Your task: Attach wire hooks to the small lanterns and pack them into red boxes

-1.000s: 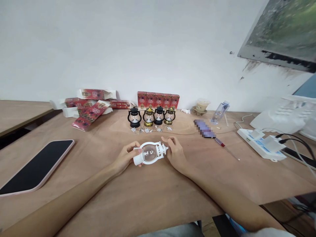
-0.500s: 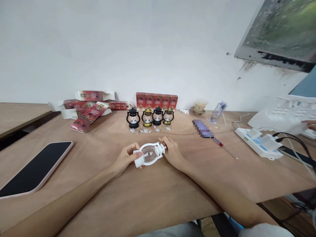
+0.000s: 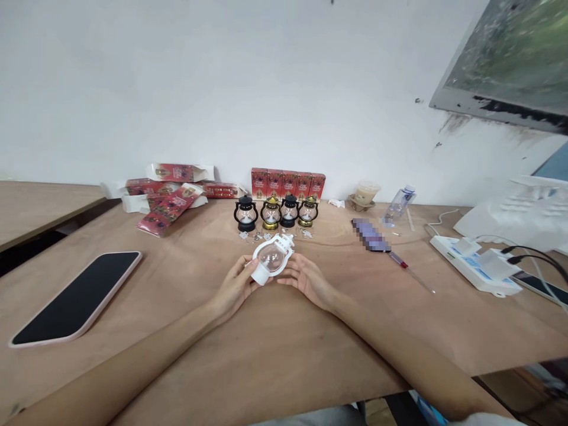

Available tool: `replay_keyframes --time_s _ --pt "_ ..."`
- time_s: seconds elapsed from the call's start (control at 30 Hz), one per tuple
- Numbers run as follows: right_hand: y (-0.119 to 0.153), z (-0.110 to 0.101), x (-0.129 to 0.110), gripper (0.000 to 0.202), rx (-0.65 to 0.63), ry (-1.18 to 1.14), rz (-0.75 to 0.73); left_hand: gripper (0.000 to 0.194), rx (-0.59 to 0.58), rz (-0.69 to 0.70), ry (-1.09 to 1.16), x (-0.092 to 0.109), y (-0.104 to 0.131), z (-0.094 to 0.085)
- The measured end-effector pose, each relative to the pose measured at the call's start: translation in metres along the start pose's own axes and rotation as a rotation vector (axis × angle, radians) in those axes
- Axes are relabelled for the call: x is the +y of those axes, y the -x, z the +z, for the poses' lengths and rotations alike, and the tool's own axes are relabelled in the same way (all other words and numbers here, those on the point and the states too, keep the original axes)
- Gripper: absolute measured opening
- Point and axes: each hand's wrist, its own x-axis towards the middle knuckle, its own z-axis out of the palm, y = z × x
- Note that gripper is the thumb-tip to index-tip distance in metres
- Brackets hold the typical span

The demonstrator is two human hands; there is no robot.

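White lantern [image 3: 271, 260] turns, cap [image 3: 284, 239] now farther away

Over the table's [image 3: 266, 355] middle, its long axis slants from base [image 3: 261, 274], near left, to cap, far right. Your left hand [image 3: 235, 284] pinches the base; your right hand [image 3: 309, 281] curves half-open alongside, contact unclear. Four small lanterns [image 3: 271, 225] stand between you and upright red boxes [image 3: 288, 182] by the white wall [image 3: 266, 89].

Your white lantern [image 3: 271, 259] looks like smooth plastic with a shiny, see-through middle. The far-left red boxes [image 3: 171, 207] look like card (a bit shiny). Your table [image 3: 266, 355] looks like dull wood.
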Motion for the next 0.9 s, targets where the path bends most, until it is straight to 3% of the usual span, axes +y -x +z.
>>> replay_keyframes --time_s 0.23,0.43,0.73,0.8,0.9 --pt "0.001 0.001 -0.001 0.036 0.062 -0.046 0.046 0.037 -0.114 -0.112 -0.033 0.005 0.006 0.001" --pt "-0.005 -0.005 0.001 0.038 0.188 -0.145 0.11 0.04 -0.204 -0.031 -0.138 0.0 0.009 0.003" --pt "-0.003 -0.003 0.003 0.037 0.121 -0.113 0.029 0.042 -0.111 -0.017 -0.244 -0.007 0.008 0.006" --pt "-0.003 -0.004 0.003 0.037 0.111 -0.114 0.03 0.043 -0.05 0.06 -0.289 -0.008 0.009 0.006" --pt "-0.004 -0.005 0.004 0.038 0.1 -0.112 0.03 0.033 0.069 0.3 -0.466 -0.009 0.01 0.004"
